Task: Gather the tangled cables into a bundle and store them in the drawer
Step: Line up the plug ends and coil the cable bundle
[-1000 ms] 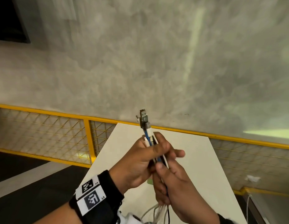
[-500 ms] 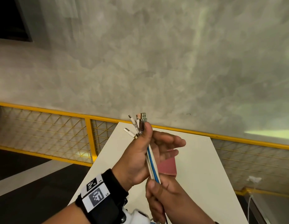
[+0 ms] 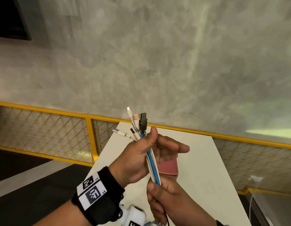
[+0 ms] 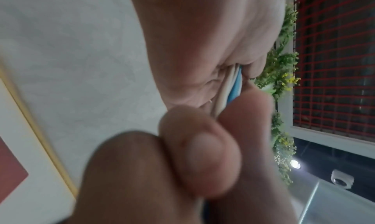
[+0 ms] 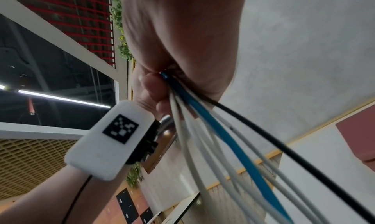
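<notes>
Cables (image 3: 152, 163), smooth and round, gripped by both hands (image 3: 138, 160).

The left hand (image 3: 138, 160) is opening its fingers off the cables (image 3: 152, 163), whose plug ends are fanning apart at frame centre, while the right hand (image 3: 164, 198) is sliding lower.

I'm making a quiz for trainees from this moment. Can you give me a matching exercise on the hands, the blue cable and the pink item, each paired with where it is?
Things:
1. left hand
2. right hand
3. blue cable
4. pink item

Places:
A. lying on the white table
B. grips the bundle lower down
C. holds the bundle near the plugs
D. runs among white cables

Pairs: 1-C, 2-B, 3-D, 4-A
</notes>
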Tool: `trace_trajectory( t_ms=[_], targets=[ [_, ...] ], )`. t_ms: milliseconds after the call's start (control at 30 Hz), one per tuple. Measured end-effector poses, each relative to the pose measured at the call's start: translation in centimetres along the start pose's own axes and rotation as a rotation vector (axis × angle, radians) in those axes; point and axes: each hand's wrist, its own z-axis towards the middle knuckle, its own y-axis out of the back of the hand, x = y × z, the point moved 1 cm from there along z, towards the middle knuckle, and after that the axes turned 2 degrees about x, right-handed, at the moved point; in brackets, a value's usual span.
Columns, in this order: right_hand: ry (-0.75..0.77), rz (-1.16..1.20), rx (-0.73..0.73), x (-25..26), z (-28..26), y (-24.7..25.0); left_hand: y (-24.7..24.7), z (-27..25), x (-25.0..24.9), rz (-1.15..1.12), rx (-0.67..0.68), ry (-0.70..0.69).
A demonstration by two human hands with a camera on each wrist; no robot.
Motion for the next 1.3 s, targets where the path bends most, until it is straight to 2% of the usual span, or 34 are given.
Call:
trace_trajectory(
  t_ms=[233, 333, 433, 500, 567, 667, 733, 800, 833, 900, 967, 1067, 1167, 1233, 1300],
  targets=[
    [-0.065, -0.009, 0.07, -2.8, -0.2, 0.8, 0.5, -0.1, 0.5, -0.082, 0.025, 0.014],
    [-0.172, -0.055, 0.088, -4.1, -0.3, 1.0, 0.6, 0.1, 0.3, -0.198, 0.004, 0.004],
    [-0.285, -0.106, 0.115, -4.9, -0.8, 1.1, 0.7, -0.1, -0.2, -0.321, 0.072, 0.075],
    [-0.369, -0.23, 0.155, -5.4, -1.0, 1.6, 0.7, -0.7, -0.4, -0.33, 0.184, 0.186],
    [-0.403, -0.377, 0.146, -5.8, -1.0, 3.0, 0.6, -1.5, -0.1, -0.238, 0.295, 0.332],
    [-0.41, -0.539, 0.067, -6.0, -0.5, 6.1, 0.9, -3.5, 2.8, -0.081, 0.416, 0.716],
    [-0.395, -0.629, 0.05, -4.1, 0.3, 7.1, 1.4, -5.1, 5.2, 0.134, 0.375, 0.953],
    [-0.347, -0.744, 0.037, -2.2, 1.3, 7.8, 1.9, -5.8, 7.1, 0.326, 0.233, 1.098],
    [-0.333, -0.808, 0.04, -1.2, 1.5, 7.8, 2.1, -5.8, 7.6, 0.42, 0.121, 1.082],
    [-0.329, -0.849, 0.024, -0.6, 2.0, 7.6, 3.1, -5.4, 7.8, 0.575, -0.105, 0.909],
    [-0.306, -0.797, -0.019, -0.1, 2.0, 7.2, 4.0, -4.9, 7.5, 0.622, -0.196, 0.743],
    [-0.228, -0.63, -0.128, 0.8, 1.7, 6.1, 4.0, -4.1, 6.9, 0.359, -0.257, 0.622],
    [-0.076, -0.853, -0.193, 0.9, 1.3, 4.0, 3.4, -2.8, 6.8, 0.148, -0.393, 0.496],
    [-0.025, -0.977, -0.233, 0.5, 0.9, 2.8, 3.1, -2.1, 7.1, 0.065, -0.44, 0.475],
    [-0.005, -1.089, -0.27, 0.2, 0.8, 2.2, 2.9, -1.8, 7.3, 0.004, -0.427, 0.499]
  ],
)
